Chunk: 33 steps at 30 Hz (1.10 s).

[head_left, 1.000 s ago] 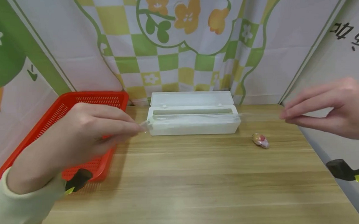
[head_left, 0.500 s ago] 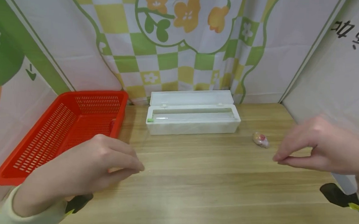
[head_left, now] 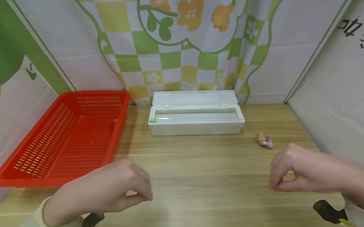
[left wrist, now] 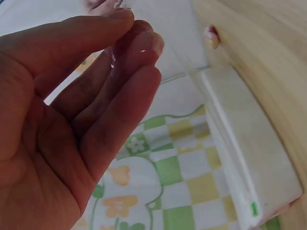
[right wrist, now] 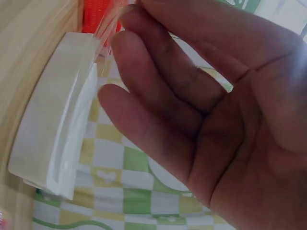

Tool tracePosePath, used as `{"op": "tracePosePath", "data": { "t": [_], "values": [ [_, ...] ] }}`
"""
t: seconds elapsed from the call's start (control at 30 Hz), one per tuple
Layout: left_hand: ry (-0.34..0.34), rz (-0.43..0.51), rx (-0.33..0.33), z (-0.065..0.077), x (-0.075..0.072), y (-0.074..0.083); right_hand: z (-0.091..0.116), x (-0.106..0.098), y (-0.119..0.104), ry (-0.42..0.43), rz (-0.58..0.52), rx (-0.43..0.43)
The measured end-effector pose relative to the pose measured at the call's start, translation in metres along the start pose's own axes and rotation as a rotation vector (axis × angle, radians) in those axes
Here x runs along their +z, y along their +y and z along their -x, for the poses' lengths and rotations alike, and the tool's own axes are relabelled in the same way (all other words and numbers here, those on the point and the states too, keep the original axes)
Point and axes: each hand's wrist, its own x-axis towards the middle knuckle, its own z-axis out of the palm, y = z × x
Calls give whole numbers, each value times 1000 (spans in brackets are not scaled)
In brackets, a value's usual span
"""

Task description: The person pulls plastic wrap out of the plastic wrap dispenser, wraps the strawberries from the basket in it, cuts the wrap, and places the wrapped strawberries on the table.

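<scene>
Between my two hands stretches a sheet of clear cling film (right wrist: pixel 107 25), nearly invisible in the head view but glinting at the fingertips in both wrist views. My left hand (head_left: pixel 114 186) pinches one end of it between thumb and fingers, low over the front left of the table. Level with it on the right, my right hand (head_left: pixel 304 169) pinches the other end. A white cling film dispenser box (head_left: pixel 196 128) stands beyond both hands, its lid raised and a green slider (head_left: pixel 152 120) at its left end. A small film-wrapped red and yellow thing (head_left: pixel 265 140) lies beyond my right hand.
A red plastic basket (head_left: pixel 111 151) stands at the left, close behind my left hand, with a small red thing (head_left: pixel 114 125) inside near its right wall. The wooden table (head_left: pixel 208 202) meets a patterned curtain (head_left: pixel 188 59) at the back.
Both hands have come down and towards me from the dispenser box, still pinching the cling film. The film stretched across the box front one second ago no longer shows there.
</scene>
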Motion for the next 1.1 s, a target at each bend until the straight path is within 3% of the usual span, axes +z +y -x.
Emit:
{"op": "tracePosePath", "data": {
  "t": [0.17, 0.37, 0.47, 0.57, 0.7, 0.97, 1.1],
  "values": [
    [-88, 0, -72, -3, 15, -4, 3, 13, 3, -53, -61, 99],
    [-159, -7, -97, -6, 34, -11, 5, 31, 12, -99, -100, 147],
    [-206, 0, -146, -7, 45, -15, 6, 42, 17, -123, -124, 192],
    [-272, 18, -222, -10, 54, -20, 6, 52, 24, -157, -183, 300],
    [-321, 25, -271, -12, 66, -27, 8, 64, 36, -188, -249, 409],
    [-326, 35, -371, -12, 85, -42, 12, 87, 58, -123, -219, 375],
    [-317, -16, -373, -10, 94, -49, 11, 94, 64, -59, -154, 354]
  ]
}}
